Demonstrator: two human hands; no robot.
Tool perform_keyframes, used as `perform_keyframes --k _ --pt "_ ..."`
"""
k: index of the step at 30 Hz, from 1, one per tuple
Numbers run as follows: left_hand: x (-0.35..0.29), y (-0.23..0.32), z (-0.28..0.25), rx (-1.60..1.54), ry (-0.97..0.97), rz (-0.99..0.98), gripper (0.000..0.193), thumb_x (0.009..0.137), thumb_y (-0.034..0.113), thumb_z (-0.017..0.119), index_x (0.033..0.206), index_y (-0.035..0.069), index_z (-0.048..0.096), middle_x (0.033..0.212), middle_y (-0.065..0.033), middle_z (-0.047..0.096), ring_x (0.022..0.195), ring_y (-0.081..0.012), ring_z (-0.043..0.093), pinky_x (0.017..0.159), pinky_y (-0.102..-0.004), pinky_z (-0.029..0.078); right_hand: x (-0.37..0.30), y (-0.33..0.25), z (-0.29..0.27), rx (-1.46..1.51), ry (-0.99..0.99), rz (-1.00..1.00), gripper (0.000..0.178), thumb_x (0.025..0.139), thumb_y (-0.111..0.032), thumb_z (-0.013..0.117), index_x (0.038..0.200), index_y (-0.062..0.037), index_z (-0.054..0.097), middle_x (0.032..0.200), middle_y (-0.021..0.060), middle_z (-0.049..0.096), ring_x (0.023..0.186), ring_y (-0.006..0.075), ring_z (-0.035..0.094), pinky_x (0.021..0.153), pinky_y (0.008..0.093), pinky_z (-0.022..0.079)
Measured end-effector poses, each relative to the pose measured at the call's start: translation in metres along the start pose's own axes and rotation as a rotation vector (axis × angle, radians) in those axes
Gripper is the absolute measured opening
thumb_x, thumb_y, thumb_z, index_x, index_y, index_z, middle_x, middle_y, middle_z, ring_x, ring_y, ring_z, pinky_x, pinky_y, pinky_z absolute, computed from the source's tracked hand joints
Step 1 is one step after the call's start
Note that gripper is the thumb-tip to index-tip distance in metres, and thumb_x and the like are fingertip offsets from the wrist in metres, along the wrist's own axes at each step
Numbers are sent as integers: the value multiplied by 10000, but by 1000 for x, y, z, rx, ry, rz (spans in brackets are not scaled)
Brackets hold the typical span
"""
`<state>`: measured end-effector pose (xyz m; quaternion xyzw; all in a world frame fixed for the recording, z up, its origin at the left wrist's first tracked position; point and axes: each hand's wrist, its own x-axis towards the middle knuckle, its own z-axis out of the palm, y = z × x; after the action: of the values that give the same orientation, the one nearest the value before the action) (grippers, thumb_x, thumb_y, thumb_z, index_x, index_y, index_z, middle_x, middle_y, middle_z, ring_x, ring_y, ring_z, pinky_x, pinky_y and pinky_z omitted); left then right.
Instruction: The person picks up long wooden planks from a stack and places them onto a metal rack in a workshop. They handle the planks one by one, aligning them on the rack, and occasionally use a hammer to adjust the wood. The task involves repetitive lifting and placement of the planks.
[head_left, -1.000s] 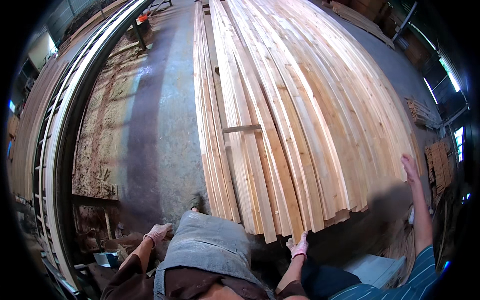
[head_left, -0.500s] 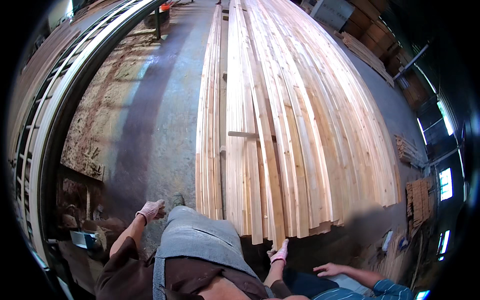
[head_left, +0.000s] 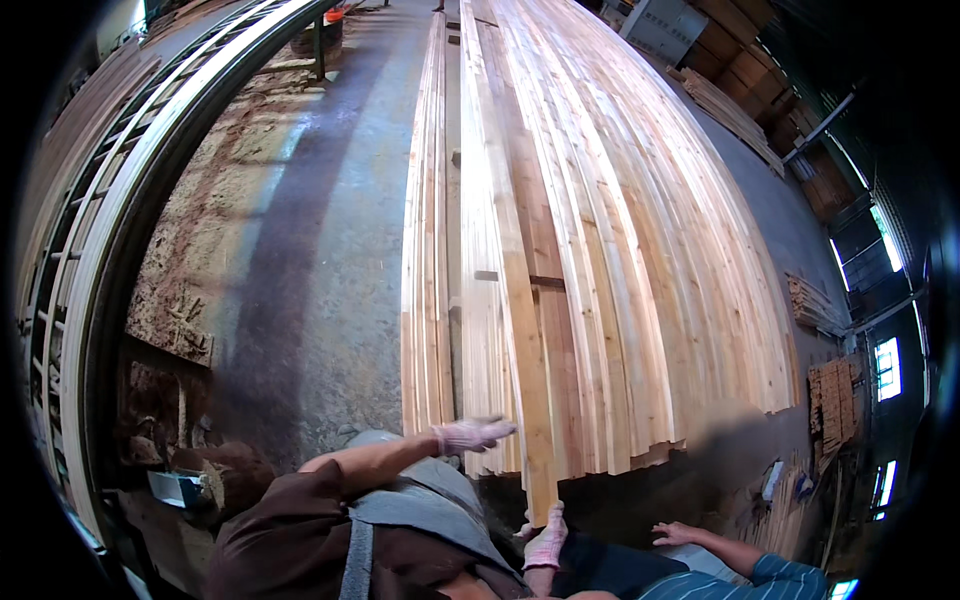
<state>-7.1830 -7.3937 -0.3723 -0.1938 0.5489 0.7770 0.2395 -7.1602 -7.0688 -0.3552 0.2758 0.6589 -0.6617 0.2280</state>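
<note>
A long, narrow wooden board (head_left: 535, 410) lies at a slant over the left part of a big stack of similar boards (head_left: 640, 300). Its near end juts past the stack, and my gloved right hand (head_left: 545, 543) is closed around that end. My gloved left hand (head_left: 475, 435) is stretched across my body, fingers extended and holding nothing, just left of that board and above the near ends of the stack. Whether its fingertips touch the wood I cannot tell. A short crosswise stick (head_left: 547, 283) shows in the gap beside the board.
A narrower row of boards (head_left: 425, 330) lies left of the stack. Farther left runs a long metal-framed rack (head_left: 95, 250) beside sawdust (head_left: 210, 200). At lower right is another person's bare hand (head_left: 675, 534), with a striped sleeve. Wood bundles (head_left: 832, 400) stand at right.
My left hand has swung right, from beside my body to near the boards. My right hand has drawn the board's end slightly toward me and left, widening the gap beside it.
</note>
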Motion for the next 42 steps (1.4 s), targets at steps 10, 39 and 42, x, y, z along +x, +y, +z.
perform_keyframes --k 10,39,42 --pt "-73 -54 -113 -401 699 104 886 939 718 554 1342 -67 628 1293 -240 681 1230 -290 625 1047 -422 455 -76 46 192 -885 -705 270 606 997 -575 580 1156 2 675 944 145 758 700 241 716 585 357 542" --pt "-610 -147 -289 -385 959 -692 847 1066 671 216 1323 -33 611 1352 -180 645 1219 -270 570 1081 -405 407 -16 89 963 -343 -1348 582 937 949 -809 382 1453 -21 444 1381 238 551 1069 390 634 903 586 539" --pt "-649 -151 -283 -470 977 -730 934 1013 766 221 1366 -3 615 1394 -189 627 1287 -305 559 1112 -412 390 -75 113 1055 -107 -1482 528 1017 856 -894 432 1430 -58 508 1366 169 579 1211 360 571 1013 569 481"
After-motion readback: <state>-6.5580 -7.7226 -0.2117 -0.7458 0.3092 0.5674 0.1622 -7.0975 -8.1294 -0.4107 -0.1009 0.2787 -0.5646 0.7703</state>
